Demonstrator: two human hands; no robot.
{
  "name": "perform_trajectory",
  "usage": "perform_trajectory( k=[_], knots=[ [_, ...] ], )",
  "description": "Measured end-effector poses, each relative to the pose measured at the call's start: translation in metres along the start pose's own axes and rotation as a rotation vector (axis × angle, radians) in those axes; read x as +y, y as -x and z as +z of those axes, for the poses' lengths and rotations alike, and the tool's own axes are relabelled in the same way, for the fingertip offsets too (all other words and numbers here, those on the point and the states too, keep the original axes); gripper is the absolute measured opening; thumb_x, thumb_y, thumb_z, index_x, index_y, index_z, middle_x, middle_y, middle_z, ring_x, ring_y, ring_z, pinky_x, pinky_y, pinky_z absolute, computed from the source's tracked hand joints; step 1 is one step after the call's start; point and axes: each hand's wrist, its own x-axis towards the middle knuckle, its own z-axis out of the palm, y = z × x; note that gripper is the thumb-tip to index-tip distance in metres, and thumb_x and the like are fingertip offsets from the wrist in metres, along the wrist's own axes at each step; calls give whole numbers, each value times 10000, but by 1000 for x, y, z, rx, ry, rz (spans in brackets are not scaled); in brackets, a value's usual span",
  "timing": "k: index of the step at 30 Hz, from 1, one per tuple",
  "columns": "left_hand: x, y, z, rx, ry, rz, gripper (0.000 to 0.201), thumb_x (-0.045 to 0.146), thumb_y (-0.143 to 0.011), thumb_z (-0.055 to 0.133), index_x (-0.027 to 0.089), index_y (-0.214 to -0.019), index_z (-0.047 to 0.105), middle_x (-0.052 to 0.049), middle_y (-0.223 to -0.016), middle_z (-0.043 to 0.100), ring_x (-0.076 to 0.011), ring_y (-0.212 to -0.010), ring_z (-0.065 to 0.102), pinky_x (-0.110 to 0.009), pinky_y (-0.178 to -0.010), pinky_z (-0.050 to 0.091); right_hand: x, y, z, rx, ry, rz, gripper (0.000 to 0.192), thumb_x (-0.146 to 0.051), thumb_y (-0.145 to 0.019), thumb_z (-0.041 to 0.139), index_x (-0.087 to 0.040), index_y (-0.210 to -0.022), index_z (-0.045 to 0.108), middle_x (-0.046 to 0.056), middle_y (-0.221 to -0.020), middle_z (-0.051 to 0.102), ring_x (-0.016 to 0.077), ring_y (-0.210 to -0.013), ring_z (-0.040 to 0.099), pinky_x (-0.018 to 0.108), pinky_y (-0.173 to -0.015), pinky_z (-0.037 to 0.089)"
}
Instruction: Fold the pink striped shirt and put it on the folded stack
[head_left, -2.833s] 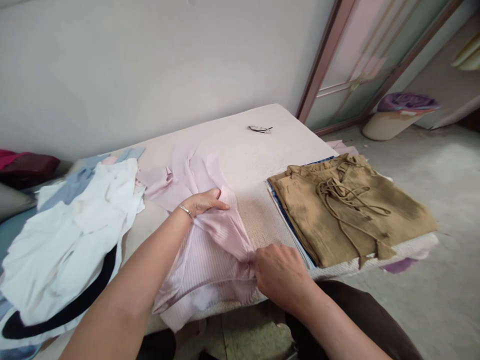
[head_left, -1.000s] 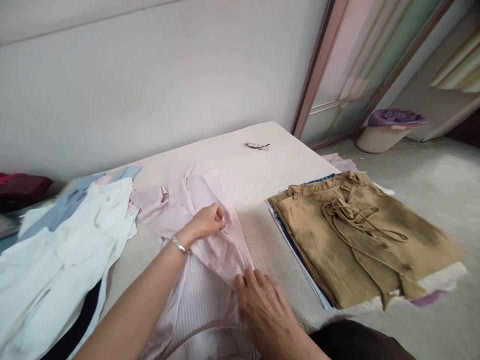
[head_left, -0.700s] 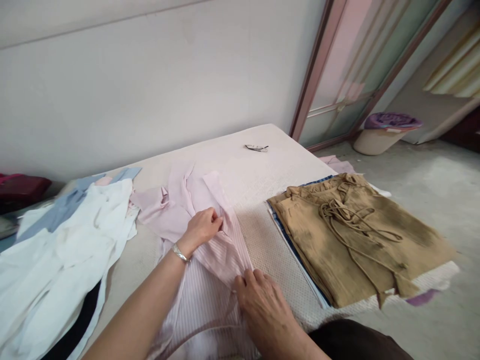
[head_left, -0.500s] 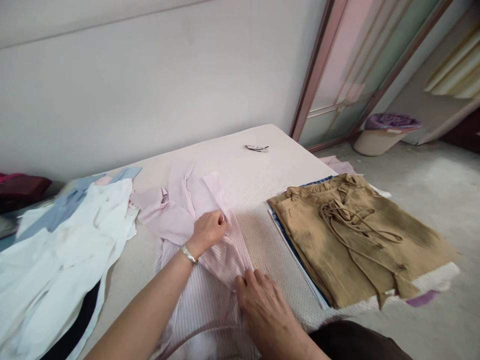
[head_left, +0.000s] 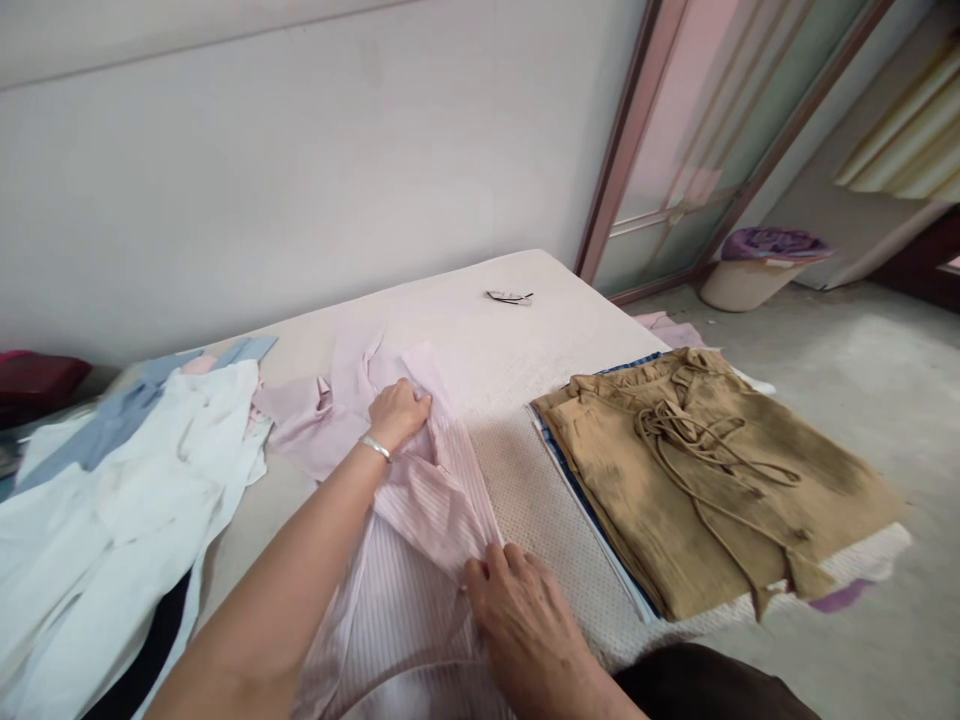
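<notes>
A pale pink striped shirt (head_left: 409, 560) lies spread on the cream mattress (head_left: 480, 340) in front of me. My left hand (head_left: 396, 412), with a silver bracelet at the wrist, pinches a fold of the pink shirt near its upper part. My right hand (head_left: 517, 610) presses down on the shirt's right edge close to me, fingers curled on the cloth. Between the two hands a folded strip of the shirt runs diagonally.
A stack of folded clothes topped by tan drawstring trousers (head_left: 705, 470) lies to the right. A heap of white and light blue garments (head_left: 120, 490) sits at the left. Glasses (head_left: 510, 296) rest near the mattress's far edge. A basket (head_left: 757, 268) stands on the floor by a sliding door.
My left hand has moved up and to the left along the pink shirt, drawing the fold with it. My right hand has stayed at the shirt's near edge.
</notes>
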Motion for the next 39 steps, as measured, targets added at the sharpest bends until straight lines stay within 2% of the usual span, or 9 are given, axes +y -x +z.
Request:
perform_trajectory(
  k=[8,11,16,22,25,29,32,35,39],
  knots=[
    [5,-33,-3,237,73,-35,268,317,-928,502,178,-1114,636,-223,-1115,711,-368,-1081,670,-443,-872,481,2,1,1,14,-14,-5,158,-109,-827,623,-200,-956,608,77,-929,657,247,-925,620,393,-847,486],
    [5,-49,-2,197,192,-101,238,351,-895,580,172,-1028,664,-230,-1120,715,-357,-1105,666,-426,-885,483,2,1,2,1,-17,-9,158,-96,-821,610,-201,-939,610,74,-911,657,249,-907,629,394,-832,496],
    [8,-76,3,105,255,-115,114,261,-768,715,182,-842,680,-179,-898,743,-324,-931,712,-362,-763,490,3,0,-1,-6,-12,-12,157,-97,-808,620,-198,-928,616,77,-897,661,256,-892,637,391,-818,508],
    [11,-84,-4,172,216,-82,156,353,-893,620,214,-958,651,-152,-1094,725,-299,-1089,654,-372,-899,468,3,-2,-2,-17,-25,-14,149,-100,-812,604,-200,-922,616,74,-883,656,253,-869,639,392,-800,514],
    [11,-68,-10,206,163,-43,240,412,-927,598,203,-1042,626,-160,-1065,718,-313,-1087,647,-380,-914,454,2,-1,0,3,-23,-9,160,-106,-808,604,-200,-937,617,80,-907,664,261,-903,641,399,-817,513],
    [9,-15,-10,263,30,124,225,352,-1010,428,224,-1078,600,-148,-1113,689,-301,-1056,650,-376,-883,439,3,2,3,52,-4,-12,160,-113,-808,603,-197,-943,620,90,-948,679,262,-935,640,402,-857,500],
    [4,32,-9,128,-69,282,229,407,-1009,437,252,-1053,600,-114,-1074,688,-285,-999,659,-363,-832,437,3,4,4,47,-7,-13,163,-114,-796,609,-197,-936,621,87,-942,680,256,-915,637,393,-843,491],
    [-5,65,-15,9,-184,350,188,391,-971,515,241,-1046,601,-129,-1024,689,-310,-986,659,-402,-862,435,1,3,3,11,-11,3,191,-105,-795,602,-194,-961,634,86,-945,679,265,-934,637,398,-856,473],
    [-14,106,-29,125,-203,413,186,238,-971,484,189,-1098,610,-178,-1107,671,-336,-1120,624,-470,-974,430,6,-8,-17,-89,-107,39,131,-148,-832,586,-198,-934,651,87,-934,687,262,-900,648,372,-806,436]
  ],
)
